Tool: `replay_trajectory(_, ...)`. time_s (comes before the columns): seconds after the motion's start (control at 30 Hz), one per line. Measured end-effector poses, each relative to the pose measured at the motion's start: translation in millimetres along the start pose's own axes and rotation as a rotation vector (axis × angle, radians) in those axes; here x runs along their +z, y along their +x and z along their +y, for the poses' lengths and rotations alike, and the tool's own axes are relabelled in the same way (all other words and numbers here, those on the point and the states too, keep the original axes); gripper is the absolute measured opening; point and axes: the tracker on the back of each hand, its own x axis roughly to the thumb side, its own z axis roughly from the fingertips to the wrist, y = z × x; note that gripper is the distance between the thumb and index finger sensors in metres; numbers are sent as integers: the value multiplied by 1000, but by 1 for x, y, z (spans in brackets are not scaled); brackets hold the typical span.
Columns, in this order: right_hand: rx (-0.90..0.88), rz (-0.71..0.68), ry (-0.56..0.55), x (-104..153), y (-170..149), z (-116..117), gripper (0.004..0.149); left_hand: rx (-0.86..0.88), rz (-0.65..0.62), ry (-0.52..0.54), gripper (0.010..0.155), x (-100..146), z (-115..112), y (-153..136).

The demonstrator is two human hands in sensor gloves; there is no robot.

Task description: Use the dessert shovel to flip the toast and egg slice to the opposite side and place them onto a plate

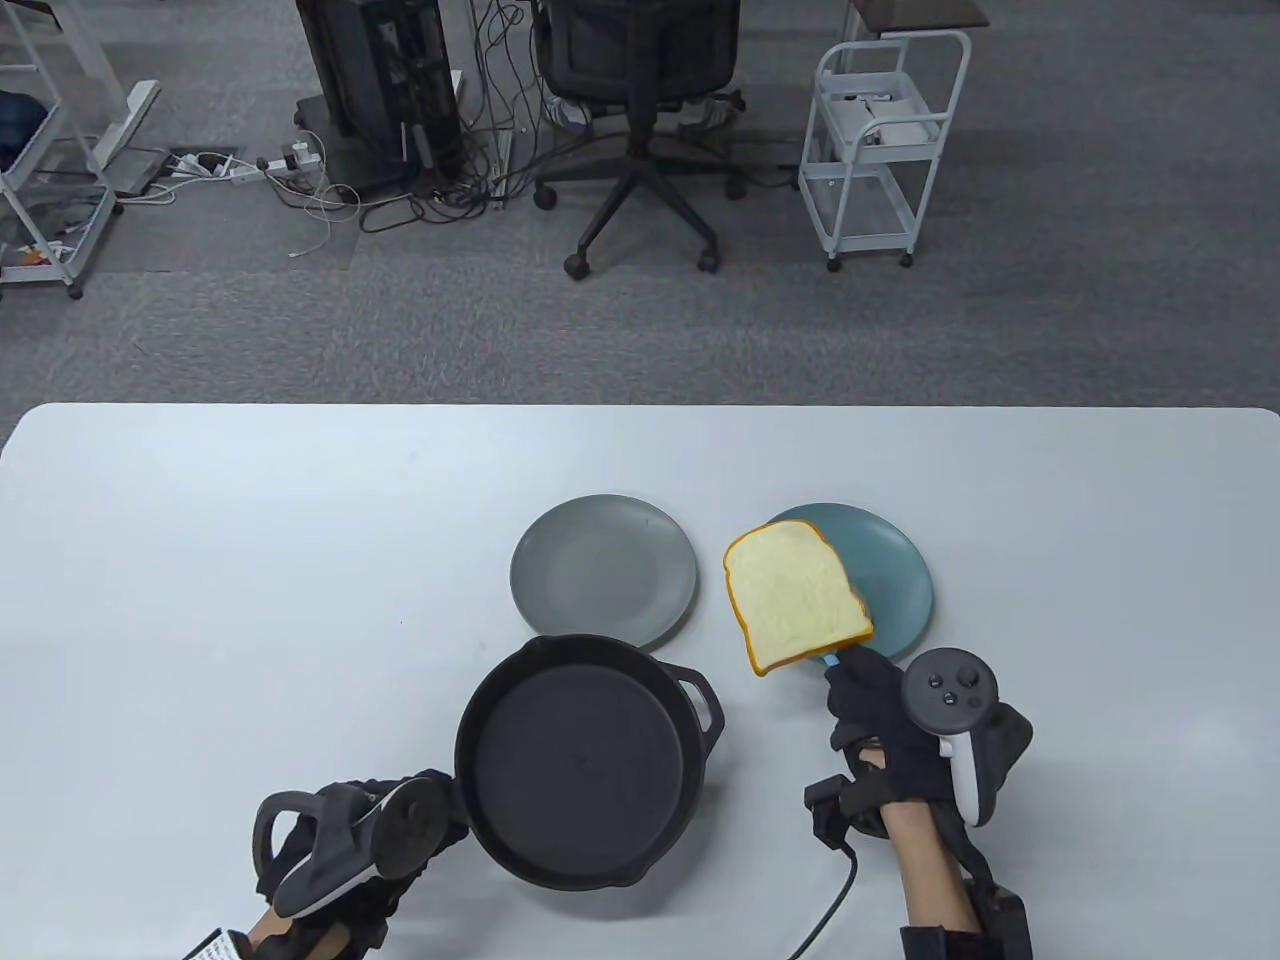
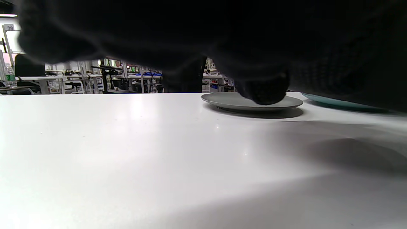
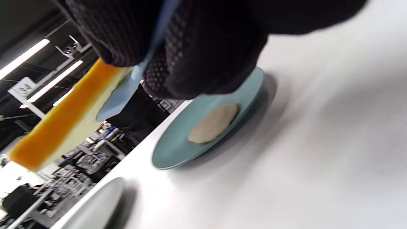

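Now my right hand [image 1: 880, 715] has its fingers curled tight round the pale blue handle of the dessert shovel [image 3: 120, 95], and the toast [image 1: 795, 597] lies flat on its blade, lifted off the worktop [image 1: 250, 560] over the left edge of the teal plate [image 1: 900, 590]. On that plate, in my right wrist view, lies a pale round egg slice [image 3: 213, 123]. The grey plate [image 1: 603, 570] sits just left of the teal one, and the black skillet [image 1: 580, 760] is just in front of it. My left hand [image 1: 350, 850] is at the skillet's near left side where its handle is hidden; I cannot tell how my fingers lie there.
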Motion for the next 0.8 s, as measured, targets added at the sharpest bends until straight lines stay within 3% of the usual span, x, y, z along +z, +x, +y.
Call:
replay_trajectory(0.33, 282, -12, -109, -42, 19, 14, 47, -4, -23, -11, 46, 1, -1, 4)
replay_trajectory(0.53, 520, -113, -197, -44, 29, 29, 47, -9, -33, -17, 47, 2, -2, 6)
replay_trajectory(0.8, 758, -141, -292, -39, 41, 24, 46, -8, -39, -18, 47, 2, -2, 8)
